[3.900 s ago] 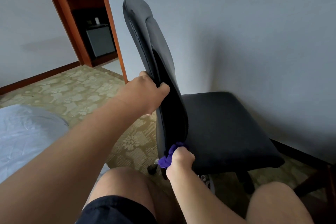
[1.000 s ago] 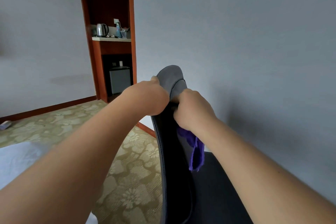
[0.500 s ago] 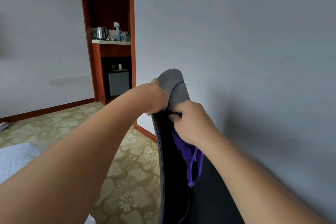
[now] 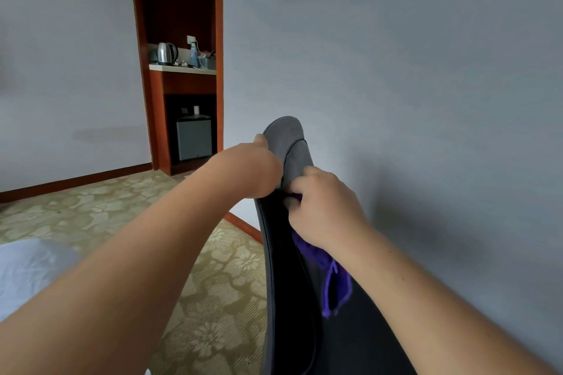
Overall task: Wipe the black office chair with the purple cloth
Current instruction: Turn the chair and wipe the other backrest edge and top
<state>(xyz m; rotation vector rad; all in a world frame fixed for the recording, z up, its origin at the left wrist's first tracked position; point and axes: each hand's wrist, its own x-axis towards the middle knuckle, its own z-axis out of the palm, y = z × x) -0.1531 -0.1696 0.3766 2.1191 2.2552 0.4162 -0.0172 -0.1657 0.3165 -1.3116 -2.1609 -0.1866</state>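
Note:
The black office chair point(image 4: 289, 283) stands edge-on just in front of me, its backrest rising up the middle of the view. My left hand point(image 4: 253, 170) grips the left edge of the backrest near its top. My right hand point(image 4: 326, 210) holds the purple cloth point(image 4: 332, 277) bunched against the backrest's front face, just below the top. A loose end of the cloth hangs down under my wrist. The seat is mostly hidden behind my right arm.
A grey wall runs close along the right of the chair. Patterned carpet point(image 4: 91, 216) covers the floor on the left. A wooden alcove point(image 4: 182, 70) at the back holds a kettle and a small fridge. White bedding point(image 4: 27, 268) lies at the lower left.
Since several seconds ago my right hand has carried the cloth from the backrest's bottom to near its top. Over the last second it has slid slightly down the front face.

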